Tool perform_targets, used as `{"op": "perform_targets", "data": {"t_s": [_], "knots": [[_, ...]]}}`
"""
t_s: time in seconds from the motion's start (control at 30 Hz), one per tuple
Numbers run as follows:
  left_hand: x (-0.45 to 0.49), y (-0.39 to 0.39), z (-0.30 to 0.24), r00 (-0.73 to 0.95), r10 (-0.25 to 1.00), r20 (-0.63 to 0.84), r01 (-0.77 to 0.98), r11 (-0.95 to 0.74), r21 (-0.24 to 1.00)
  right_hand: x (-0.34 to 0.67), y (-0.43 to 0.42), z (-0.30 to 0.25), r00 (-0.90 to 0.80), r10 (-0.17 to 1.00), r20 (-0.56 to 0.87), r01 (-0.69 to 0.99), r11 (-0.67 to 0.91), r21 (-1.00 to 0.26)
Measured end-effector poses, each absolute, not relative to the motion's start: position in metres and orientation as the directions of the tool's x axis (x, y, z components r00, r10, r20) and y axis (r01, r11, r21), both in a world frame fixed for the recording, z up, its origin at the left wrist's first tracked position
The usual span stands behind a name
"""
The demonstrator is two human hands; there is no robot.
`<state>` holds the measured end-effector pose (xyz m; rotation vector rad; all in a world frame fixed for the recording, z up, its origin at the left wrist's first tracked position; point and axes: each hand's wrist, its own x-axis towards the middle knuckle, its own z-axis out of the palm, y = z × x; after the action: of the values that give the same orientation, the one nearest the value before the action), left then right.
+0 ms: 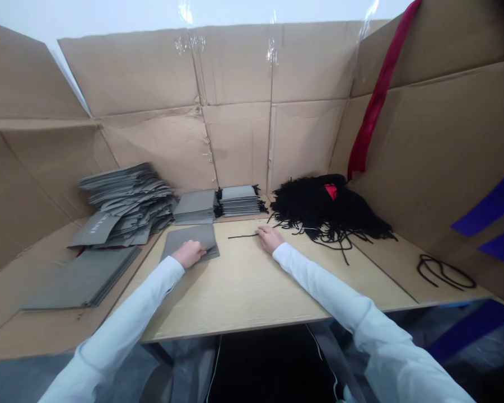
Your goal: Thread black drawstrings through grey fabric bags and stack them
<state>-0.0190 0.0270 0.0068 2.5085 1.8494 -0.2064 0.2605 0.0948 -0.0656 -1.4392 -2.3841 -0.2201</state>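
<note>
On the tabletop (252,294), around 12 o'clock, the left hand (189,253) lay open and flat on a folded grey bag (197,238), pinning it down so it wouldn't slide, I'd guess. The right hand (270,239) pinched a black cord (243,236), just beside the tangled cord heap (327,210) at 1 o'clock. More flat bags (126,198) sat stacked at 11, nothing visible inside.

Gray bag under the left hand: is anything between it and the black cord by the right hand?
Nothing visible stands between them: the gray bag lies under the left hand, just left of the black cord at the right hand.
</note>
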Motion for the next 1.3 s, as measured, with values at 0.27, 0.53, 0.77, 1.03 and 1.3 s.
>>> {"op": "perform_targets", "data": {"t_s": [0.27,0.53,0.77,1.03,1.3], "knots": [[-0.023,0.024,0.000,0.236,0.971,-0.026,0.972,-0.235,0.023,0.288,0.114,-0.061,-0.393,0.875,0.283,0.905,0.423,-0.050],[-0.016,0.029,-0.003,0.125,0.992,0.004,0.991,-0.125,0.047,0.311,0.096,-0.027,-0.345,0.851,0.396,0.889,0.431,-0.154],[0.003,0.039,0.022,0.108,0.994,0.001,0.937,-0.102,0.334,0.393,0.103,0.100,0.172,0.505,0.846,0.566,0.652,-0.505],[0.168,0.029,0.054,0.507,0.852,-0.130,-0.105,0.211,0.972,0.330,0.039,0.085,-0.332,0.685,0.649,0.548,0.700,-0.459],[0.201,0.046,0.040,0.254,0.913,-0.318,-0.514,0.406,0.756,0.324,0.035,0.003,-0.353,0.517,0.780,0.701,0.698,-0.146]]}}
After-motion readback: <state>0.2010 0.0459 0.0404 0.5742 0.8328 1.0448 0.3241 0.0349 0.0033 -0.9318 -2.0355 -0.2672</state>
